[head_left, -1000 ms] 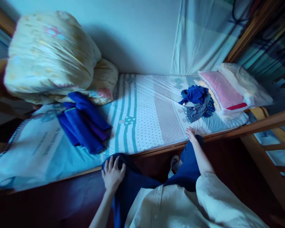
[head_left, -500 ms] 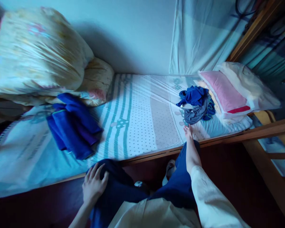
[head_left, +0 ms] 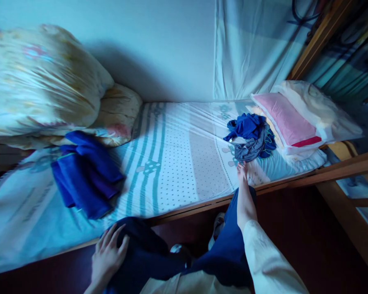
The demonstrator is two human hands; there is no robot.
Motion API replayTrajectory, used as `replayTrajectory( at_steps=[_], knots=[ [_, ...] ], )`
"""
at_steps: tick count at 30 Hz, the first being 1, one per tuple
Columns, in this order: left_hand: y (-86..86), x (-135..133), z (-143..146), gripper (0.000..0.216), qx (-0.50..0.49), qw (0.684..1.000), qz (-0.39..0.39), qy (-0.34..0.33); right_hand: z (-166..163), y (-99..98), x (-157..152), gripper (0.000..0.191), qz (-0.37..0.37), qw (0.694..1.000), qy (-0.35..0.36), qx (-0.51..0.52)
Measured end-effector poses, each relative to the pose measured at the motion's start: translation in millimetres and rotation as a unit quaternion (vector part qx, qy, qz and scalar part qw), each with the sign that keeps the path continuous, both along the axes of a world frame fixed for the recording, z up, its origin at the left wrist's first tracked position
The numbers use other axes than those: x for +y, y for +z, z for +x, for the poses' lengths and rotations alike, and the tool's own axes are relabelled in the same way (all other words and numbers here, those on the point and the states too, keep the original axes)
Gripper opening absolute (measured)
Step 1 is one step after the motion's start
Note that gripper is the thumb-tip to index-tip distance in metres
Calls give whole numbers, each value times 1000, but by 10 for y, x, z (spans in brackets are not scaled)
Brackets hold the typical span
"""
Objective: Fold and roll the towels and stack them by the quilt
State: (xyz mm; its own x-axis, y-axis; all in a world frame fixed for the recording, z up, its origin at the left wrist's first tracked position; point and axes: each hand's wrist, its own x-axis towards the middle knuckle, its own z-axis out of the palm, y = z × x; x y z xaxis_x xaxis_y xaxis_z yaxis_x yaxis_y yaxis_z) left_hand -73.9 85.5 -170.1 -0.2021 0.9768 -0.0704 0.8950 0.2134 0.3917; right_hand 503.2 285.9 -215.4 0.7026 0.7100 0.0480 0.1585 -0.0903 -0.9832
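My left hand [head_left: 109,253] rests open on the left knee of my dark blue trousers [head_left: 141,241], fingers spread, near the bed's front edge. My right hand [head_left: 242,170] reaches forward over the right knee, its fingers closed at the near edge of a crumpled grey garment [head_left: 249,150]. A bright blue garment [head_left: 248,125] lies bunched against the grey one, with a darker blue piece with green edging [head_left: 269,143] beside them. On the left part of the bed lies a folded blue garment [head_left: 86,175].
The bed [head_left: 178,171] has a patterned sheet and a wooden front rail [head_left: 199,207]. Floral bedding [head_left: 49,81] is piled at the left. A pink and white pillow [head_left: 290,120] lies at the right. A pale curtain [head_left: 248,49] hangs behind.
The view has shifted slightly, so the bed sits lower and further left in it. My left hand stays on the knee; my right hand stays at the grey garment.
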Motion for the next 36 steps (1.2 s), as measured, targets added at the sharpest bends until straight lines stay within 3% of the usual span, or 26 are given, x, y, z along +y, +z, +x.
replayTrajectory(
  at_steps=[5, 9, 13, 17, 20, 24, 28, 31, 36],
  knots=[
    [-31, 13, -37, 61, 2, 1000, -10, -2, -5, 26, -18, 37, -60, 994, 37, 78],
    [-75, 9, -59, 63, -2, 1000, 3, -8, -280, 164, -151, 40, -71, 990, 100, 74],
    [-107, 0, -44, 56, 4, 1000, 16, -5, -738, 316, -471, 35, -71, 975, 200, 59],
    [-48, 5, 77, 55, 27, 998, 55, -27, -1221, 416, -997, 34, -68, 931, 355, 52],
    [31, -62, 353, 46, 4, 986, 129, -109, -1595, 471, -1464, 30, -59, 895, 439, 50],
    [84, -348, 999, 37, -82, 946, 206, -238, -2108, 540, -2062, 31, -68, 830, 547, 84],
    [141, -634, 1446, 36, -157, 933, 205, -251, -2394, 638, -2436, 36, -63, 796, 595, 92],
    [231, -718, 1426, 37, -205, 939, 145, -237, -2392, 717, -2531, 33, -56, 806, 583, 88],
    [343, -816, 1371, 40, -273, 942, 89, -173, -2279, 703, -2574, 41, -79, 869, 486, 45]
  ],
)
